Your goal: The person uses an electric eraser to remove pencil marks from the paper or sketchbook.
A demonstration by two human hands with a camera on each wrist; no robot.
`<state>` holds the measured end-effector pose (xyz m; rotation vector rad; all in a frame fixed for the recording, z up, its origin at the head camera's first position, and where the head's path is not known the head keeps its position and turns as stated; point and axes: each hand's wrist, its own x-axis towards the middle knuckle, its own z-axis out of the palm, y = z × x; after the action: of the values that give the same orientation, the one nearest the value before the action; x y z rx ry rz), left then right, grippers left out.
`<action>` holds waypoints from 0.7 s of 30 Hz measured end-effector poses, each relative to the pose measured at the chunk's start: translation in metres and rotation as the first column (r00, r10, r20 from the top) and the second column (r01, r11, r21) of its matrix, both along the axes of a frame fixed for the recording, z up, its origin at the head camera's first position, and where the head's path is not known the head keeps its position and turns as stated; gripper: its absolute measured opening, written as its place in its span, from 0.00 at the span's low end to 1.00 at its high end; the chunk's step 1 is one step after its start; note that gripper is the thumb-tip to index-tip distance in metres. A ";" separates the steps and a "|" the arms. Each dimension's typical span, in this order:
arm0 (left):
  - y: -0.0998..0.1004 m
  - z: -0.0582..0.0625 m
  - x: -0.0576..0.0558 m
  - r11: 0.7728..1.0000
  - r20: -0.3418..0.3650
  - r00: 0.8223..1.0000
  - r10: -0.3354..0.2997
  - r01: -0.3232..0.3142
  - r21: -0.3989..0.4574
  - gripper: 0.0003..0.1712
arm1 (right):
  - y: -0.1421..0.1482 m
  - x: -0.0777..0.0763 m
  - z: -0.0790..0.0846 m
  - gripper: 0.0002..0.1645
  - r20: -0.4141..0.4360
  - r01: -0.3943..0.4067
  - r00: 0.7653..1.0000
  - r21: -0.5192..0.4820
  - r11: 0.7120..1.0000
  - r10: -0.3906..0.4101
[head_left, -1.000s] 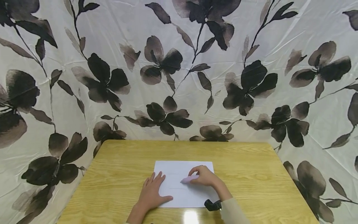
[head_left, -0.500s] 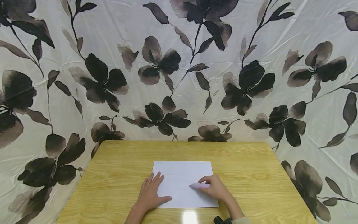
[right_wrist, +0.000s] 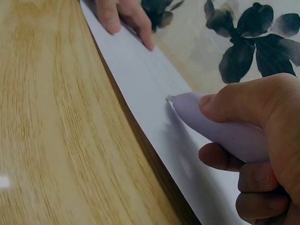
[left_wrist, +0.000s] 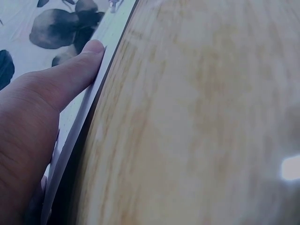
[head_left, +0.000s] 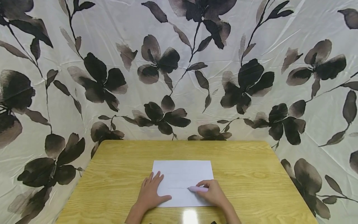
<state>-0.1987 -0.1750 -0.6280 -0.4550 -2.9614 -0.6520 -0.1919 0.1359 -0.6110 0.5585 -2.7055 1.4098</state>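
Observation:
A white sheet of paper [head_left: 179,171] lies on the wooden table. My left hand [head_left: 151,191] rests on its left side with fingers spread; in the left wrist view the thumb [left_wrist: 77,70] lies along the paper's near edge. My right hand [head_left: 213,191] pinches a thick lavender pen-shaped tool [right_wrist: 225,131] between thumb and fingers. The tool's small grey tip [right_wrist: 170,98] is at the paper's surface. A thin straight line [head_left: 177,188] runs across the sheet and ends near this tip. Whether it is drawn or cut I cannot tell.
The yellow wood-grain table [head_left: 112,168] extends around the paper on all sides. Behind it hangs a pale cloth [head_left: 204,93] printed with dark flowers. A bright light reflection [head_left: 190,214] shows on the table near the front edge.
My right hand has moved right and toward me with the lavender tool, then slightly left to the line's right end. The line now reaches the tip. My left hand stays in place.

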 end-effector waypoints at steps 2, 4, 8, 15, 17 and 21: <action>0.000 0.000 0.000 1.000 -0.002 1.000 -0.001 0.001 -0.001 0.59 | -0.002 0.000 0.000 0.09 -0.002 0.003 1.000 -0.001 1.000 -0.003; 0.000 -0.001 -0.001 1.000 -0.002 1.000 -0.003 0.002 -0.005 0.59 | -0.004 0.000 0.000 0.09 -0.002 0.007 1.000 -0.004 1.000 -0.007; -0.001 0.000 -0.001 1.000 -0.007 1.000 -0.005 0.005 -0.004 0.59 | -0.007 -0.001 0.001 0.09 0.009 0.004 1.000 -0.013 1.000 -0.004; -0.001 0.001 0.000 1.000 -0.011 1.000 -0.006 0.006 0.004 0.59 | -0.008 0.001 -0.001 0.08 0.016 0.016 1.000 -0.001 1.000 -0.016; 0.000 0.001 0.000 1.000 -0.012 1.000 -0.007 0.007 0.001 0.59 | -0.008 0.001 0.000 0.09 0.012 0.019 1.000 0.001 1.000 -0.019; 0.000 0.001 0.002 1.000 -0.016 1.000 -0.008 0.008 0.012 0.58 | -0.011 0.000 0.002 0.08 0.037 0.021 0.999 0.011 1.000 -0.021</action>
<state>-0.1971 -0.1753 -0.6269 -0.4688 -2.9406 -0.6640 -0.1918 0.1251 -0.6093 0.5086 -2.7405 1.4151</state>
